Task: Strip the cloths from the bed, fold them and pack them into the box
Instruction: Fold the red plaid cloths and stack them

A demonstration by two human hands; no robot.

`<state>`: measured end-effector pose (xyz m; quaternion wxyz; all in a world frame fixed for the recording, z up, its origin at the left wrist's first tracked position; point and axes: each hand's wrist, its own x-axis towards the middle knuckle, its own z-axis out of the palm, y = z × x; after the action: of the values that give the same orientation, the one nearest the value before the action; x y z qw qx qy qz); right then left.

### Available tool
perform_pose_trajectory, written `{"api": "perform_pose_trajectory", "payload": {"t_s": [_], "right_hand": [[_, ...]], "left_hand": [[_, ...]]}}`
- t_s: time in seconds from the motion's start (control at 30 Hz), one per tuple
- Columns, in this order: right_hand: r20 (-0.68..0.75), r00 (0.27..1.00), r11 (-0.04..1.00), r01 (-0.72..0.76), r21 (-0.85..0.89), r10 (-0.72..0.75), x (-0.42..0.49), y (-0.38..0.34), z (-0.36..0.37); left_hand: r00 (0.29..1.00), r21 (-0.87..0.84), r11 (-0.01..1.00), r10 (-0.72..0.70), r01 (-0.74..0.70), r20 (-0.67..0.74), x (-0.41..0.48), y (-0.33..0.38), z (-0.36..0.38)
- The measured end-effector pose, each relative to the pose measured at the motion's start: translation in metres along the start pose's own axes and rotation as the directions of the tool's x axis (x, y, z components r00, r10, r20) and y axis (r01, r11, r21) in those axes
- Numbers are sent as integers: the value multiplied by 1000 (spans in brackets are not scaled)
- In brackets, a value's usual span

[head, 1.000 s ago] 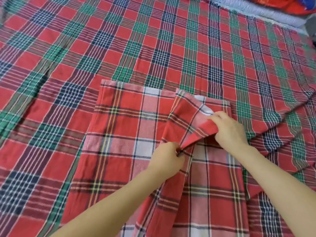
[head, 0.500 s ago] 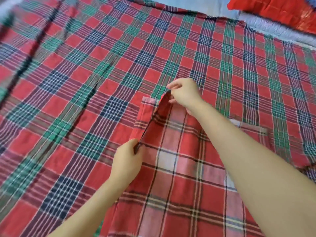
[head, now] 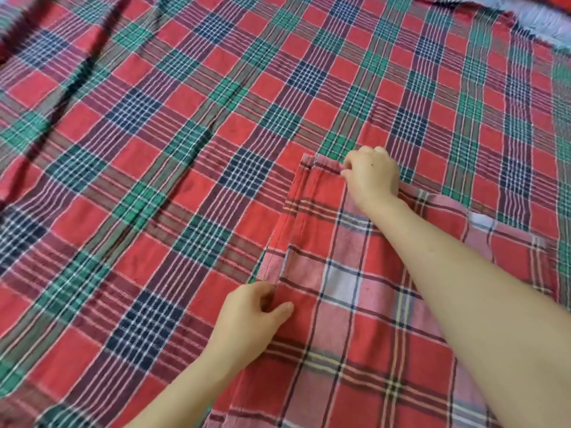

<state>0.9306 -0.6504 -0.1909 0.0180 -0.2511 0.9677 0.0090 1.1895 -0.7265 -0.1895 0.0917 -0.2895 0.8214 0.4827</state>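
A red, pink and white checked cloth [head: 355,319] lies folded in half on the bed, its doubled edge running along its left side. My right hand [head: 372,177] pinches the far left corner of that cloth against the bed. My left hand [head: 251,319] grips the same left edge nearer to me, thumb on top. Under the cloth a large red, green and navy plaid sheet [head: 185,149] covers the whole bed. No box is in view.
A pale bluish-white cover [head: 547,23] shows at the far right corner beyond the plaid sheet. The plaid sheet has long creases on its left side.
The lifted half of the checked cloth has been carried leftward and laid flat onto the other half. Both hands moved left with it and now hold the aligned left edge down.
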Motion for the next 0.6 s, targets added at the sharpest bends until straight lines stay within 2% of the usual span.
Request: {"api": "perform_pose_trajectory", "payload": {"t_s": [0.07,0.13,0.17,0.2,0.27,0.33,0.47,0.6], "right_hand": [[-148,988,996,-39,77,50,0,-1,-4],[-304,936,971,-114,212,177,0,-4,-7],[-323,919,955,-145,259,227,1,-7,-6],[-280,925,943,-176,282,257,4,-12,0],[-105,950,914,-249,319,295,9,-18,13],[-5,961,913,-262,311,277,7,-21,23],[-54,989,943,-111,313,134,-15,-19,11],[-104,991,930,-44,365,88,-65,-5,-7]], "left_hand": [[999,-19,999,30,-31,-40,-1,-1,-5],[995,-34,998,45,-48,-84,1,-1,-7],[994,-32,998,42,-45,-101,2,-2,-7],[993,-30,999,30,-34,-117,4,-5,-5],[990,-12,1000,-3,1,-142,7,-10,-2],[989,8,1000,-26,27,-148,9,-14,1],[993,11,999,-50,52,-105,5,-16,-2],[994,28,995,-97,98,-49,-24,-21,-7]]}}
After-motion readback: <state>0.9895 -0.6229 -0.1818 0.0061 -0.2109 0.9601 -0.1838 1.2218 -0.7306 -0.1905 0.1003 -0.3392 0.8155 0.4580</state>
